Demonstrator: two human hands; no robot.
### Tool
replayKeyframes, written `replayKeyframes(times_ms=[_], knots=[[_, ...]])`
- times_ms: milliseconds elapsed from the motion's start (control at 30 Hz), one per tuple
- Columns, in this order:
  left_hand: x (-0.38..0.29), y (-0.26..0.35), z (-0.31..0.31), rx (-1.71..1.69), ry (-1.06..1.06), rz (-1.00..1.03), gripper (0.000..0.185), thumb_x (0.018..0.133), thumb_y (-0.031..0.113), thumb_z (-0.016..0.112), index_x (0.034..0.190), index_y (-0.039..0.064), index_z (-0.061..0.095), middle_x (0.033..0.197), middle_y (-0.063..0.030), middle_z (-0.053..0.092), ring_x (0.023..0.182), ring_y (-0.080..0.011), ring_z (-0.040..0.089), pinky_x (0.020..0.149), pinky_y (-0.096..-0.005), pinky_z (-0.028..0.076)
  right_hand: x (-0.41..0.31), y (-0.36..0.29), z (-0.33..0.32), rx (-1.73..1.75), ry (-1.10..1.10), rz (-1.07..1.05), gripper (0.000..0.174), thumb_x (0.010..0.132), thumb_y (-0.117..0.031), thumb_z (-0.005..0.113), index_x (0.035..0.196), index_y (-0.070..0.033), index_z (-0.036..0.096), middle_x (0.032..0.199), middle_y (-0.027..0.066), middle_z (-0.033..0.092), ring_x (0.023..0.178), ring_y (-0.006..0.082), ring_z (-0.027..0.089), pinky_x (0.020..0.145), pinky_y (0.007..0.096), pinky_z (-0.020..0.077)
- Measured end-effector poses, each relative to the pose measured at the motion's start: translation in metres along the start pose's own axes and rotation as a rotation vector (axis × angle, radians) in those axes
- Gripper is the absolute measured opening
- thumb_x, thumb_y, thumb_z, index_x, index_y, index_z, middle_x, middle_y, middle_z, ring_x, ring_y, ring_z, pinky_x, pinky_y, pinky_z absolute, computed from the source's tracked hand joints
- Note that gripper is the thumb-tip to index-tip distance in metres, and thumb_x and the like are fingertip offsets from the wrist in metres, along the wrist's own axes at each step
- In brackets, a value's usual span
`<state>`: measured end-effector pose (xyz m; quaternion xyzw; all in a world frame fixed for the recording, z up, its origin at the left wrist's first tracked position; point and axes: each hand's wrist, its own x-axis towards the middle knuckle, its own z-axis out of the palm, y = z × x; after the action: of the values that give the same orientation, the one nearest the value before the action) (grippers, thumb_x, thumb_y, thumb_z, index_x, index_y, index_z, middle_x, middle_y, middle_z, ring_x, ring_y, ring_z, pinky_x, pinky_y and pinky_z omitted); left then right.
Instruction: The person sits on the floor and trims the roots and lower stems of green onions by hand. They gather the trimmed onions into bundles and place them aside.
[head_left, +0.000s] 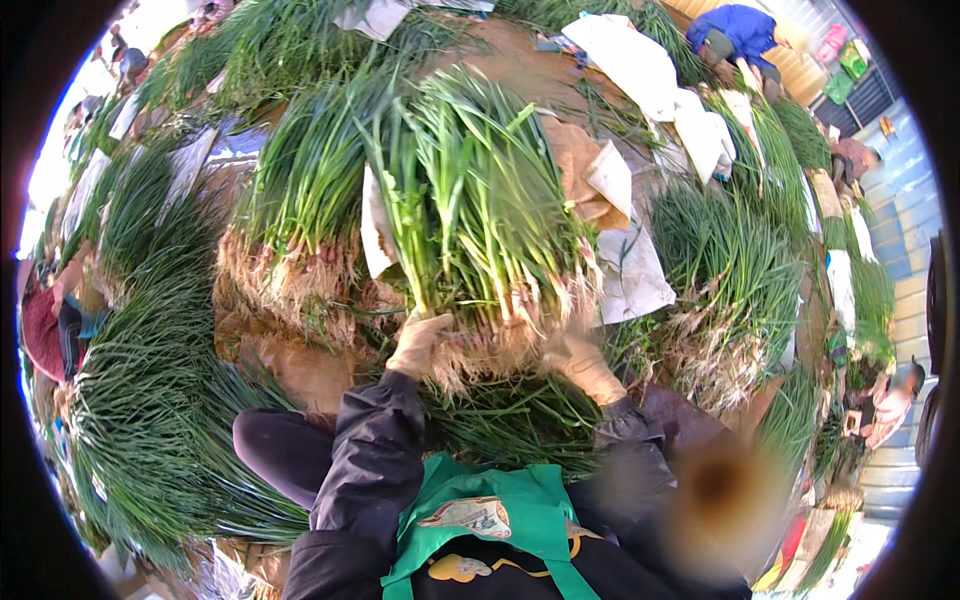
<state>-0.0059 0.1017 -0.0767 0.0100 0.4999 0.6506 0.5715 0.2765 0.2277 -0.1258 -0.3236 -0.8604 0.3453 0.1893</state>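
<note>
Before me lies a thick heap of green onion-like plants (487, 217), leaves pointing away and pale, stringy roots towards me. My left hand (421, 343), in a tan glove, is closed round the lower stems of a few plants at the heap's left side. At the right side, my right hand (585, 364), gloved alike, touches the roots; blur and the roots hide its fingers, so its grip is unclear. Loose green leaves (517, 427) lie between my arms, just beyond my green apron (495, 495).
More rooted bunches (300, 225) lie close on the left, others (720, 300) on the right. A large leafy pile (150, 420) spreads at the left. White sheets (630, 67) lie at the upper right. A person in blue (731, 34) bends beyond; other people sit around the edges.
</note>
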Motion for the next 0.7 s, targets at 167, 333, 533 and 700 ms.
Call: replayKeyframes(times_ms=[167, 333, 533, 700], knots=[[0.003, -0.015, 0.01, 0.003, -0.166, 0.002, 0.029, 0.088, 0.02, 0.063, 0.111, 0.006, 0.054, 0.092, -0.0033, 0.066, 0.068, -0.0094, 0.058, 0.071, -0.031, 0.05, 0.042, -0.041, -0.043, 0.022, 0.528, 0.458, 0.047, 0.085, -0.034, 0.065, 0.124, -0.01, 0.055, 0.123, 0.0197, 0.055, 0.107, 0.0284, 0.057, 0.089, 0.0368, 0.0466], [0.015, -0.003, 0.087, 0.269, -0.13, 0.072, 0.018, 0.086, 0.018, 0.065, 0.097, 0.003, 0.064, 0.084, -0.0029, 0.067, 0.066, -0.011, 0.06, 0.059, -0.0262, 0.047, 0.075, -0.062, -0.02, 0.325, 0.14, 0.1, 0.037, 0.097, -0.023, 0.047, 0.126, -0.002, 0.049, 0.11, 0.0105, 0.059, 0.094, 0.0178, 0.057, 0.078, 0.0279, 0.0476], [-0.019, 0.024, 0.114, -0.122, -0.3, 0.133, 0.025, 0.085, 0.008, 0.066, 0.108, 0.002, 0.059, 0.089, -0.0059, 0.065, 0.075, -0.0099, 0.06, 0.069, -0.0216, 0.05, 0.094, -0.137, -0.103, 1.052, 0.171, 0.258, 0.037, 0.09, -0.019, 0.06, 0.125, -0.006, 0.053, 0.115, 0.0057, 0.06, 0.092, 0.0103, 0.06, 0.073, 0.023, 0.051], [0.028, -0.036, -0.002, -0.346, -0.393, -0.057, 0.025, 0.09, 0.008, 0.057, 0.114, 0.004, 0.05, 0.106, -0.0103, 0.058, 0.091, -0.0249, 0.061, 0.089, -0.0415, 0.052, 0.067, -0.068, -0.083, -0.137, 0.326, 0.432, 0.05, 0.091, -0.019, 0.054, 0.136, -0.002, 0.038, 0.121, 0.0156, 0.057, 0.103, 0.0274, 0.059, 0.089, 0.0363, 0.0472]])
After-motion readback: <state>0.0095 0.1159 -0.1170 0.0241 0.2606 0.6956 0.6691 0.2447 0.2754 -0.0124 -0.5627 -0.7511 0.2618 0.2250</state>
